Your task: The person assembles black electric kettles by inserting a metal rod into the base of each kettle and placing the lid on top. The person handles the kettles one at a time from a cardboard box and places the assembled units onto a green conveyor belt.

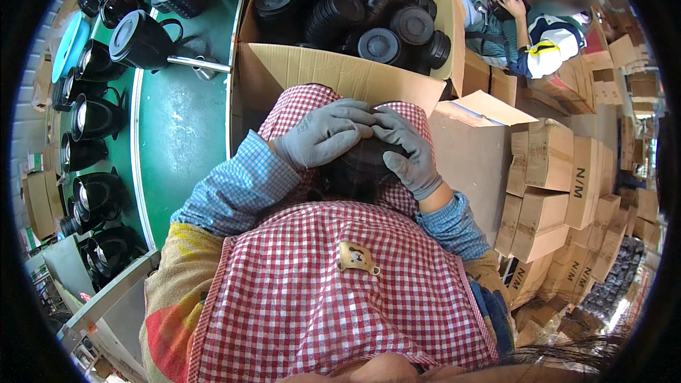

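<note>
Both hands wear grey gloves. A dark, round black plastic piece rests in my lap against the checked apron, its exact kind hard to make out. My left hand lies across its far left side, fingers together and bent over the top. From the right, my right hand wraps the same piece, with the thumb on the near side and the fingertips meeting those of the left hand. Just beyond my knees an open cardboard box holds many black ribbed plastic pieces with round ends.
On the left, a green worktable carries black jugs with handles, a metal-coloured tube and a row of glossy black vessels. Cardboard cartons are stacked at right. Another person sits at the far right holding something dark.
</note>
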Tool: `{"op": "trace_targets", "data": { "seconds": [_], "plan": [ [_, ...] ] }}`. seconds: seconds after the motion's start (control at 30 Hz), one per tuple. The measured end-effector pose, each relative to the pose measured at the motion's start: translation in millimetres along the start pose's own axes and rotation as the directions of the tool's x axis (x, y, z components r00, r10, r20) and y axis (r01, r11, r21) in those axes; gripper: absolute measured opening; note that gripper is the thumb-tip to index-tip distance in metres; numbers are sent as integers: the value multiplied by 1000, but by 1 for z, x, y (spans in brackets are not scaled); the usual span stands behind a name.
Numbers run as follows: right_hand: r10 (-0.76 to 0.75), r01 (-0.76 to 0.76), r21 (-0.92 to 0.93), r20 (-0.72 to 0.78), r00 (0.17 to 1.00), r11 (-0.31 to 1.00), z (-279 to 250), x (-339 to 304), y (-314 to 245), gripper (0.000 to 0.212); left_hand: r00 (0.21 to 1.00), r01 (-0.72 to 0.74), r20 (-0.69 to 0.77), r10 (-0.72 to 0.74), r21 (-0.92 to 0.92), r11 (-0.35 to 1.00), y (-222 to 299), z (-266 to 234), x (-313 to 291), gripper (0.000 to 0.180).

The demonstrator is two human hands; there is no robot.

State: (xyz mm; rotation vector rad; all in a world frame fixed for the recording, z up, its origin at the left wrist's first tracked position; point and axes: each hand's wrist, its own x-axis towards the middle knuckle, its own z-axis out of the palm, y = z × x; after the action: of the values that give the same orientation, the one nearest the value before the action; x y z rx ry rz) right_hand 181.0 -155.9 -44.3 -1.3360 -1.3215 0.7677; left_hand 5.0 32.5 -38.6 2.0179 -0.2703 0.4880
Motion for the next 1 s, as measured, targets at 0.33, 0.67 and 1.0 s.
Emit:
{"op": "trace_targets", "data": {
  "seconds": [0.33, 0.67, 1.0],
  "plan": [
    [-126, 86, -425, -67, 990, 901, 17, 2, -33, 43, 976, 208, -59, -208, 7, 978, 6, -1, -16, 41],
    [-231, 296, -555, 186, 955, 777, 11, -13, -57, 59, 919, 378, -136, -369, 563, 735, 41, -9, -2, 96],
    [-129, 217, -389, 242, 962, 895, 0, -1, -70, 58, 901, 428, -226, -371, 606, 671, 26, -9, -7, 94]
  ]
}}
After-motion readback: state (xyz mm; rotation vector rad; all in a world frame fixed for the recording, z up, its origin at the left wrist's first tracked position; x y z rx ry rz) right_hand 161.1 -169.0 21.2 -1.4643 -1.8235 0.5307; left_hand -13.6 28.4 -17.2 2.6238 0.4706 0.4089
